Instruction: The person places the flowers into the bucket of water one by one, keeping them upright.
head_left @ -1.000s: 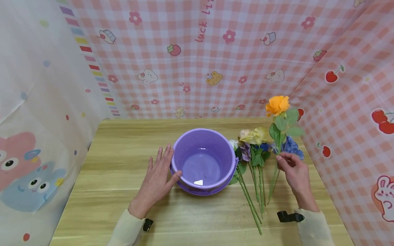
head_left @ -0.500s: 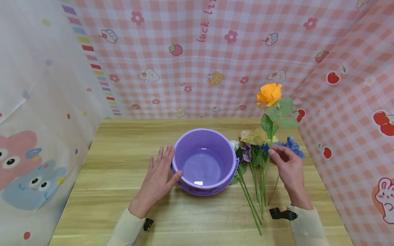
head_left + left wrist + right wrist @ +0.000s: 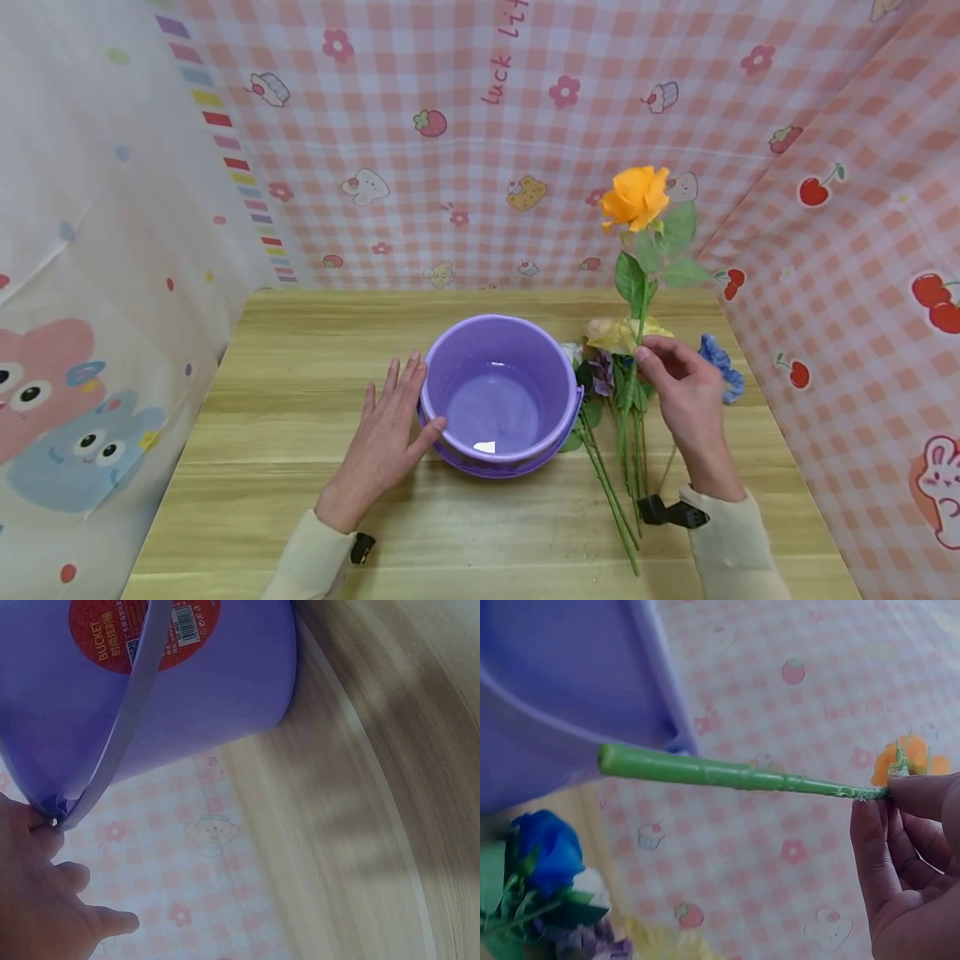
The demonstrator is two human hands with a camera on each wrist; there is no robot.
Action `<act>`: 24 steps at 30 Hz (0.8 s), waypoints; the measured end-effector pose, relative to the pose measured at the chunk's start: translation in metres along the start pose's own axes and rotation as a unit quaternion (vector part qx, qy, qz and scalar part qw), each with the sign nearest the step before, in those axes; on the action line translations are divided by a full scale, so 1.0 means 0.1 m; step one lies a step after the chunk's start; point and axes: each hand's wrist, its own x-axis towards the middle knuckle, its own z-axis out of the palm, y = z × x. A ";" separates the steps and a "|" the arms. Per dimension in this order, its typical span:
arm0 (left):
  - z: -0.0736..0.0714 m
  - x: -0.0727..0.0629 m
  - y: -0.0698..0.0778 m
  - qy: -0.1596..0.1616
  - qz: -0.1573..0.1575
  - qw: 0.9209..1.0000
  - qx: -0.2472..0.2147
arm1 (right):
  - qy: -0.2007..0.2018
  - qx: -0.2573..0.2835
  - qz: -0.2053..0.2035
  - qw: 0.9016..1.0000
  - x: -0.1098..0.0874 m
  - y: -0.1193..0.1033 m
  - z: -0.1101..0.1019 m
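Note:
A purple bucket [image 3: 495, 400] stands upright on the table, its handle folded down at the front. My left hand [image 3: 386, 429] rests against the bucket's left side, fingers straight and thumb at the rim. In the left wrist view the fingers lie close to the handle's [image 3: 124, 735] hinge, and a red label shows on the bucket wall. My right hand [image 3: 686, 392] pinches the green stem of an orange rose [image 3: 637, 198] between thumb and fingers, bloom up, right of the bucket. In the right wrist view the stem's cut end points toward the bucket.
Several cut flowers lie right of the bucket: a yellow bloom [image 3: 618, 333], a purple one [image 3: 602, 372], a blue rose [image 3: 549, 851] and others. Another blue flower [image 3: 720, 367] lies farther right. Checked cloth [image 3: 465, 150] walls the back and right of the wooden table [image 3: 300, 358].
My right hand has carried the orange rose up and to the left, toward the bucket. My left hand and the bucket have stayed in place.

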 end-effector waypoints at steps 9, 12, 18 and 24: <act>0.00 0.00 -0.01 0.001 0.000 1.000 0.002 | -0.012 0.028 -0.031 0.999 0.05 -0.17 0.18; 0.00 0.00 -0.01 0.001 0.000 1.000 0.001 | -0.015 0.037 -0.039 0.998 0.08 -0.22 0.24; 0.00 -0.01 -0.01 0.002 0.000 1.000 -0.003 | -0.023 0.070 -0.045 0.996 0.14 -0.35 0.39; 0.00 0.00 -0.01 0.004 -0.001 1.000 -0.004 | -0.036 0.081 -0.043 0.995 0.17 -0.46 0.53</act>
